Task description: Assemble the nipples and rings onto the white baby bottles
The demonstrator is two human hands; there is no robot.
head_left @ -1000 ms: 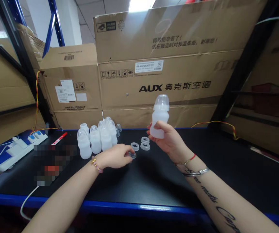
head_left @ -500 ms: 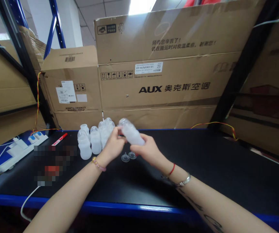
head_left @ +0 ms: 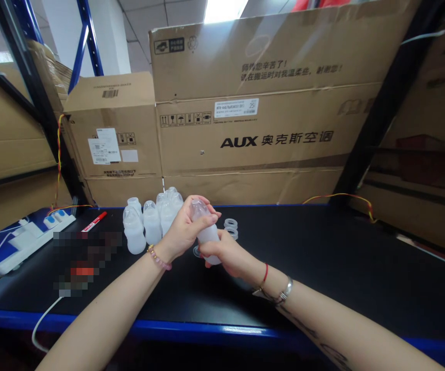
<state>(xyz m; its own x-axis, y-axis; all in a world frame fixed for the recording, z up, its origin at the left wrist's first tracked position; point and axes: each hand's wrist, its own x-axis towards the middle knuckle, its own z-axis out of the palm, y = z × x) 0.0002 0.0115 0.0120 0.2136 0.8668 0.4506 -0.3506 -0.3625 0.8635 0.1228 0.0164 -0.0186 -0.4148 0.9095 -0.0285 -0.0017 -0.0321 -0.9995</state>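
Note:
A frosted baby bottle (head_left: 208, 235) with a clear dome cap is held between both hands, tilted with its cap up and to the left. My left hand (head_left: 187, 224) wraps round the cap end, thumb across the front. Around the lower body my right hand (head_left: 224, 252) is closed. Behind my right hand, two pale rings (head_left: 230, 223) lie on the black tabletop. A clear teat-like piece (head_left: 196, 251) shows partly beside the bottle's base. To the left stand several more capped baby bottles (head_left: 135, 232) in a group.
A red and white marker (head_left: 94, 221) and a white power strip (head_left: 36, 242) lie at the left of the black table (head_left: 323, 257). Large cardboard sheets (head_left: 276, 170) form a wall at the back. A blurred-out patch covers something on the left. Dark shelf posts rise on both sides.
The bottle has come lower and more upright. My left hand has moved from beside its cap to wrap round it. The pale rings behind my right hand have come into view.

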